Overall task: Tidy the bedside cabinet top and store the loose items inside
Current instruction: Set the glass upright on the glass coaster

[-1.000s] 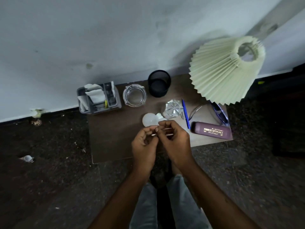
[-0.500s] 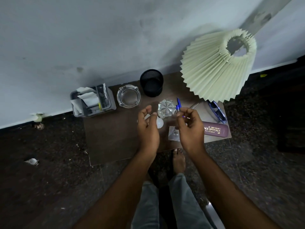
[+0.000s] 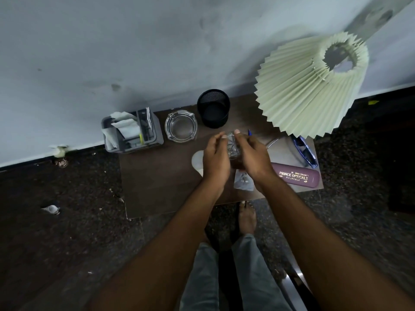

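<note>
On the dark wooden cabinet top (image 3: 157,180), my left hand (image 3: 215,160) and my right hand (image 3: 254,158) close in from either side on a faceted cut-glass piece (image 3: 232,145), with curved fingers against its rim. A white bulb (image 3: 197,161) lies half hidden under my left hand. The tip of a blue pen (image 3: 249,132) shows beyond my right thumb. A small clear plastic bag (image 3: 242,182) lies below my right wrist. To the right are a maroon spectacle case (image 3: 296,176) and blue-framed glasses (image 3: 305,151).
Along the wall stand a grey organiser (image 3: 132,133) with papers, a glass ashtray (image 3: 180,129) and a black mesh cup (image 3: 213,108). A pleated cream lampshade (image 3: 310,86) overhangs the right rear corner. My bare foot (image 3: 247,217) is on the dark floor by the cabinet's front edge.
Both hands left the small item near the bulb, spread apart, then moved forward and came together around the cut-glass piece. The camera tilted slightly.
</note>
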